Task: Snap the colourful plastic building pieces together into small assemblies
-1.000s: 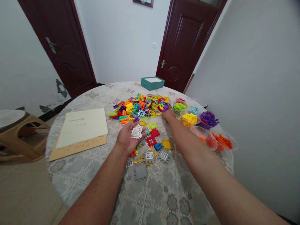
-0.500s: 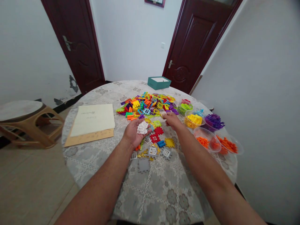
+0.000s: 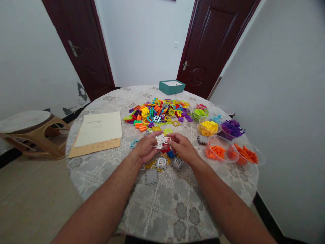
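The left hand [image 3: 146,148] clasps white lattice pieces [image 3: 159,142]; close on its right, the right hand [image 3: 185,148] pinches one white frame [image 3: 167,140] between both hands, long axis unclear. Beyond them, a mixed heap [image 3: 157,111] lies on the bench [image 3: 157,210].

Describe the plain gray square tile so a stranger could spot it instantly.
On the round cloth-covered table, find the left hand, which holds white lattice pieces. Just nearer the person than that hand lies a flat gray square tile with notched edges. Its face is solid, whereas the two gray pieces just beyond it each carry a white lattice frame.
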The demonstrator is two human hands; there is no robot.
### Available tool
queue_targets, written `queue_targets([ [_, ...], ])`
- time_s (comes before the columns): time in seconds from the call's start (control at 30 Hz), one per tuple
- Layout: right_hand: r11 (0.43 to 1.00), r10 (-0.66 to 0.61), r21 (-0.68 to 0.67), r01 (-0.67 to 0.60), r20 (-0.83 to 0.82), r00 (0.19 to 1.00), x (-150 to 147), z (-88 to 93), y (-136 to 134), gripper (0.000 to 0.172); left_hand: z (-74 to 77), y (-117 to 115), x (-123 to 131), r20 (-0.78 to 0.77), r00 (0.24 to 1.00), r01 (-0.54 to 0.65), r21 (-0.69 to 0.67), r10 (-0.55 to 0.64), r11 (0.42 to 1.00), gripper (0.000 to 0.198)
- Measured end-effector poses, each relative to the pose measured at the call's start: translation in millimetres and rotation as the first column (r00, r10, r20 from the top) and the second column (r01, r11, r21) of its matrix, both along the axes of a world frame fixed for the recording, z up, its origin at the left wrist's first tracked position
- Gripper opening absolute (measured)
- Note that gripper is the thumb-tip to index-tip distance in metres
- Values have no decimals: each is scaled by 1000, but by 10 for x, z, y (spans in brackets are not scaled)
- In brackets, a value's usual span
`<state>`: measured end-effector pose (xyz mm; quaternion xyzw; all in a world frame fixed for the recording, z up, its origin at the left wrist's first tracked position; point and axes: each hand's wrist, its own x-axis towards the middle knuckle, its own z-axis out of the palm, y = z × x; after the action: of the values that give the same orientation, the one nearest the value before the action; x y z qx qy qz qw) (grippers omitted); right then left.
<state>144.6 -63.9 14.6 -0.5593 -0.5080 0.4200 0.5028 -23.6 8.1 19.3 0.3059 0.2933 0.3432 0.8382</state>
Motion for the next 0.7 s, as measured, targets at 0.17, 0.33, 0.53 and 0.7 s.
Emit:
queue_targets([
  [0.17,999,-51,1,51,43,998,61,-97,36,39,-38,-30,26,11,999,48,-11,-48,999,67],
  [0.33,995,-89,57,78,238,967,128,-139,64,31,-41,-58,34,-34,997,69,40,-67,997,56],
  [0.53,993,-110,61,97,278,954,148,-167,68,27,-42,-58,29,-49,997,69,45,-67,997,50],
  [0.7,991,-135,37,129,265,955,88,-153,42,22,-83,-37,33,-32,997,77,79,-75,994,46],
])
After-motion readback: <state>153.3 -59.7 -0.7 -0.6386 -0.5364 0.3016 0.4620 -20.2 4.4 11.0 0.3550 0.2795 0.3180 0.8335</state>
